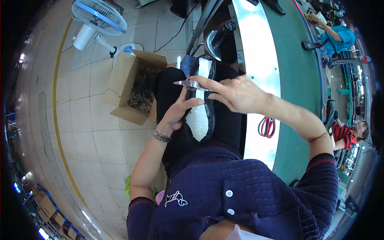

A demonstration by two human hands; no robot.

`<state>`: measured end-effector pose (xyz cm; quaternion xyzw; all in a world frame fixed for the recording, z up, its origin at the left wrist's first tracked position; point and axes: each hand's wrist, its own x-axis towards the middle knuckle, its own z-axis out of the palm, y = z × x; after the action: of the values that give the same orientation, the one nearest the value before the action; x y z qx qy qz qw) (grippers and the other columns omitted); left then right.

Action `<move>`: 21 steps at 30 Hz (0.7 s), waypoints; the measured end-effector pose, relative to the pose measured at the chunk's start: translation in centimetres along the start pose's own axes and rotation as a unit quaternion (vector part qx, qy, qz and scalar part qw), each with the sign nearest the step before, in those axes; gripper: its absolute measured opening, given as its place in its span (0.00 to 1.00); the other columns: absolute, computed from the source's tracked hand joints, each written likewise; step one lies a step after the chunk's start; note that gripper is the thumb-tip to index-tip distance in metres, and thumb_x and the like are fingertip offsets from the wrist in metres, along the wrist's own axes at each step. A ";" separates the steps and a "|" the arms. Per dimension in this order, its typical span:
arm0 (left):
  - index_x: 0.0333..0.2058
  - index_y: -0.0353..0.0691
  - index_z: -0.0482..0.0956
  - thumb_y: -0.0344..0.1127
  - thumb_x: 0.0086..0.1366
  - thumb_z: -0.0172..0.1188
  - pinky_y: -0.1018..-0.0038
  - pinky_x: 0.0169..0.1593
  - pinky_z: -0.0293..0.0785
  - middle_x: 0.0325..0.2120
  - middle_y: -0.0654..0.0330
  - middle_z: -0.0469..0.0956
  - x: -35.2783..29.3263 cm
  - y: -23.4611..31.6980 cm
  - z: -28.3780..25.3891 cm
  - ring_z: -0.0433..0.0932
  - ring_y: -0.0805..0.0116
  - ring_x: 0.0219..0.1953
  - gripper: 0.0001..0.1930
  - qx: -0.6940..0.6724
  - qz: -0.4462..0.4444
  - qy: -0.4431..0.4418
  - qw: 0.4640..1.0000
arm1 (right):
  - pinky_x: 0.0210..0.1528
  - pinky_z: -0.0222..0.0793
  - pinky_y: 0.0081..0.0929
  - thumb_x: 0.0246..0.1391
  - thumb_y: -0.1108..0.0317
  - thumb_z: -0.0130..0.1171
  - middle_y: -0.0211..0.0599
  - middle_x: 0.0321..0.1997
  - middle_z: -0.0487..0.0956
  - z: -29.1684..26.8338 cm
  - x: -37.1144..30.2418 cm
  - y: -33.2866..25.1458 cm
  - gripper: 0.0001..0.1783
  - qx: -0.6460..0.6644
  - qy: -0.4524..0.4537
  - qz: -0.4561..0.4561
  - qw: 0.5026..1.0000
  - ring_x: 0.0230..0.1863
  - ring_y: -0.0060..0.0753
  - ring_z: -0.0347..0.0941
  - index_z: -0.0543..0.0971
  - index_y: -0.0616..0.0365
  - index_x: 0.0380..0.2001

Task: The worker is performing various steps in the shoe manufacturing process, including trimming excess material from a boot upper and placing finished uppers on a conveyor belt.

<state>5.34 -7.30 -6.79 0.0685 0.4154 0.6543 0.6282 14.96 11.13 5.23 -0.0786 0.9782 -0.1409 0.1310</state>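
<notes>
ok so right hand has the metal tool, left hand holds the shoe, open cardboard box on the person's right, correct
Not quite: the head view shows the open cardboard box on the person's left. The right hand has the metal tool and the left hand holds the shoe.

No wording is legible; a carton point(47, 208) at eight o'clock bears dark print point(50, 209), the fan base point(137, 47) at ten-thirty a blue label point(128, 49).

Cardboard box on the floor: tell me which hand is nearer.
Left. The left hand, on the shoe, is to the right of the cardboard box; the right hand, holding a metal tool, is farther right.
</notes>
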 end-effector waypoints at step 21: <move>0.68 0.47 0.54 0.70 0.67 0.33 0.63 0.61 0.67 0.59 0.54 0.68 -1.4 -7.3 0.4 0.70 0.61 0.59 0.41 -0.269 0.000 0.000 0.963 | 0.28 0.77 0.33 0.63 0.67 0.50 0.50 0.31 0.77 -1.6 -3.9 -3.1 0.35 0.075 -0.225 0.049 0.970 0.29 0.41 0.79 0.52 0.31 0.70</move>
<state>11.47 -9.30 -10.52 -0.1025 0.2244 0.7418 0.6235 18.61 9.30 8.53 -0.0500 0.9131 -0.1857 0.3595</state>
